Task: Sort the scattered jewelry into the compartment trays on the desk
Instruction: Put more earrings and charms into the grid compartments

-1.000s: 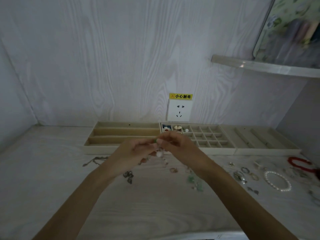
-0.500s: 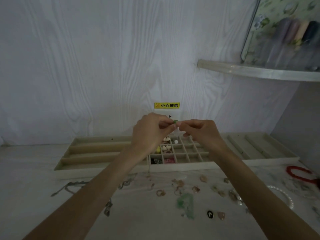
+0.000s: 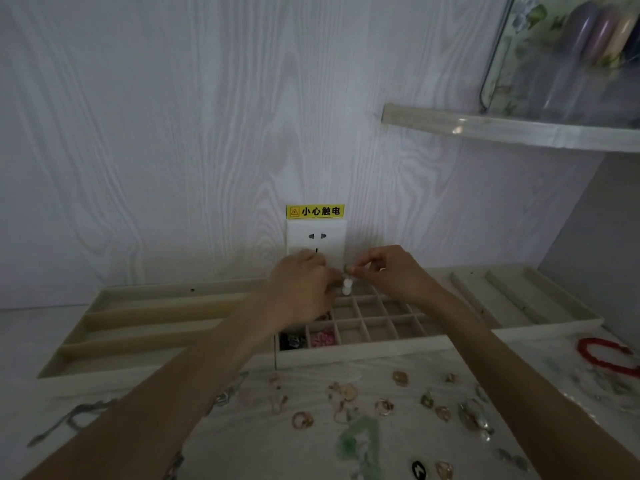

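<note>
Above the grid tray, at twelve o'clock, our left hand and right hand pinch one small earring.

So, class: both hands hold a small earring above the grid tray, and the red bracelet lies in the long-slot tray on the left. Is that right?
Not quite. The head view shows the red bracelet lying on the desk at the far right, outside every tray. The rest stands: the left hand and right hand hold a small earring above the grid tray.
</note>
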A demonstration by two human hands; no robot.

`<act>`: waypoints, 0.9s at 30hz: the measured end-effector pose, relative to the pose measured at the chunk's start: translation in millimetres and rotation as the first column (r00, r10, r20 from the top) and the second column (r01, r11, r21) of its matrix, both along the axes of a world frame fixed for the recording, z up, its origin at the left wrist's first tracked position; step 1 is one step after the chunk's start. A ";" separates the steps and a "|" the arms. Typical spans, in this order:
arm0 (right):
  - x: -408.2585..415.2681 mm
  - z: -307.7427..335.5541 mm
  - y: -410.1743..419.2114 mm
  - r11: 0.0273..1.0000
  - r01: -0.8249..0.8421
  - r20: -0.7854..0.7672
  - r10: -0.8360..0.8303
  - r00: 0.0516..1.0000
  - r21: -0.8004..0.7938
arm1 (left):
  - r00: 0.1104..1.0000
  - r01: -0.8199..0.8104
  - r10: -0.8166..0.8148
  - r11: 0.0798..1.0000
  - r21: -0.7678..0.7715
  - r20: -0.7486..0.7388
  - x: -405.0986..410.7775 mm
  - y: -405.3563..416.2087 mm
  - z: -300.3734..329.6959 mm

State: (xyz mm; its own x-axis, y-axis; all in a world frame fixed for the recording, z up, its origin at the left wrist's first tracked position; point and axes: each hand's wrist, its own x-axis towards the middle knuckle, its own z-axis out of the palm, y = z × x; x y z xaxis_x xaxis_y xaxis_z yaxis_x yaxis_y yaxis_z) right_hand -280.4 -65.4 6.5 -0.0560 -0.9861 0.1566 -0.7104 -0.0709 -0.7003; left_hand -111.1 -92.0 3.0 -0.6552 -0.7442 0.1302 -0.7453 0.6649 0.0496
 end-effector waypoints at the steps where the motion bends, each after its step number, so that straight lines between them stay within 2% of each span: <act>1: 0.0 -2.9 -2.6 1.000 -0.005 -0.034 0.004 0.999 -0.001 | 1.000 0.006 -0.006 1.000 0.003 0.020 -0.9 0.4 -2.7; 5: -0.5 -7.5 -11.2 1.000 -0.012 -0.096 0.012 0.995 0.005 | 0.998 0.020 -0.020 1.000 0.002 0.064 3.1 -1.0 -8.9; 10: 3.0 -9.4 -19.9 0.999 -0.016 -0.207 0.025 0.978 0.046 | 0.994 0.049 -0.056 0.996 0.077 0.090 10.2 -6.1 -6.6; 14: 9.7 -9.9 -20.1 0.997 -0.025 -0.293 0.047 0.955 0.078 | 0.998 0.057 -0.058 0.993 0.099 0.006 11.9 -6.4 -3.8; 18: 16.0 -6.2 -21.3 0.998 0.002 -0.453 0.030 0.891 0.069 | 0.994 0.027 -0.017 0.995 0.096 -0.112 18.3 -6.4 -0.3; 23: 10.8 18.7 -13.2 0.999 -0.038 -0.448 0.048 0.893 0.031 | 0.982 0.008 0.005 0.998 0.069 -0.189 23.4 -4.2 5.1; 27: 7.8 23.3 -9.2 0.995 -0.061 -0.488 0.089 0.868 0.073 | 0.985 -0.012 0.031 0.994 0.111 -0.169 18.1 -7.7 4.6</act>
State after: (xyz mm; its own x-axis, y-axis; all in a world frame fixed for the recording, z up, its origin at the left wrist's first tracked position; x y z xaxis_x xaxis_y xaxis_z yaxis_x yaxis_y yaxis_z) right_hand -272.6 -74.6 29.8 0.0890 -0.9918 0.0920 -0.9570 -0.1108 -0.2680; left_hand -93.0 -99.7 7.5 -0.6143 -0.7737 0.1551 -0.7338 0.6324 0.2483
